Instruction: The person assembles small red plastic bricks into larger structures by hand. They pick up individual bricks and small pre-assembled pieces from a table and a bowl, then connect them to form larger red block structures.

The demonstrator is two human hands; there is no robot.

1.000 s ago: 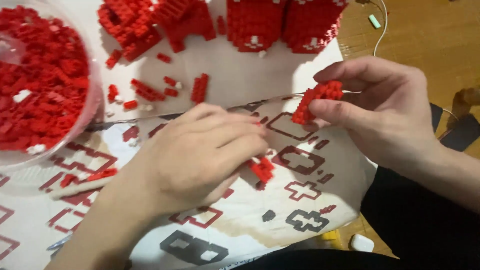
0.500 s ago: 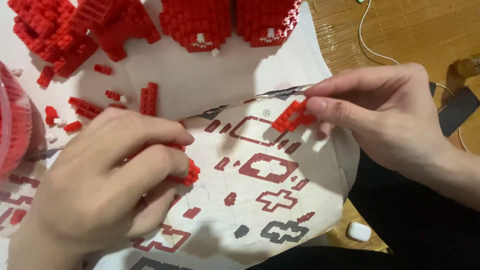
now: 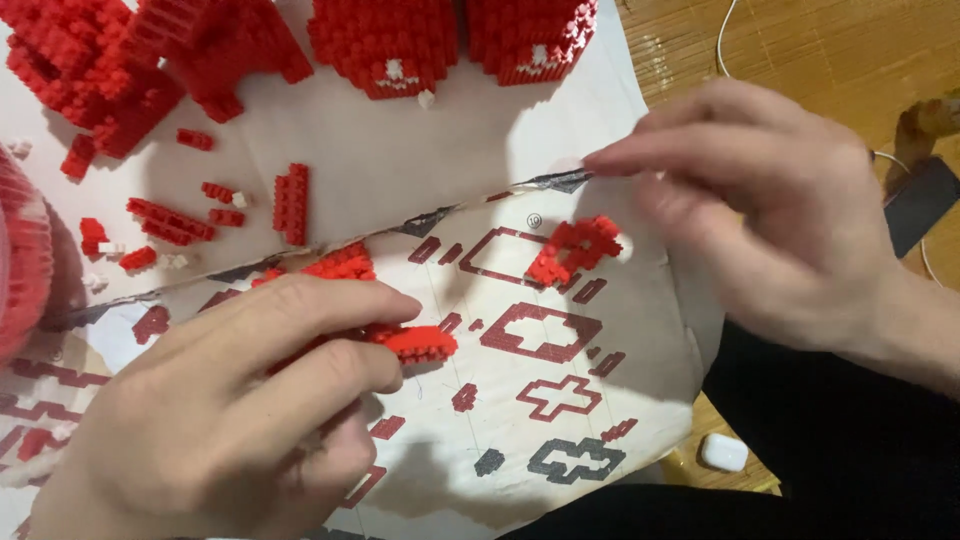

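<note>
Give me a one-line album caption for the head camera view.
Left hand grips a red brick piece over the instruction sheet; right hand hovers above a small brick cluster.

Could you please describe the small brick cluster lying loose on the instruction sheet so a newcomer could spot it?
Start at the printed instruction sheet. Near its upper edge, below the right hand, lies a small red brick cluster. Unlike the piece in the left hand, nothing holds it.
</note>
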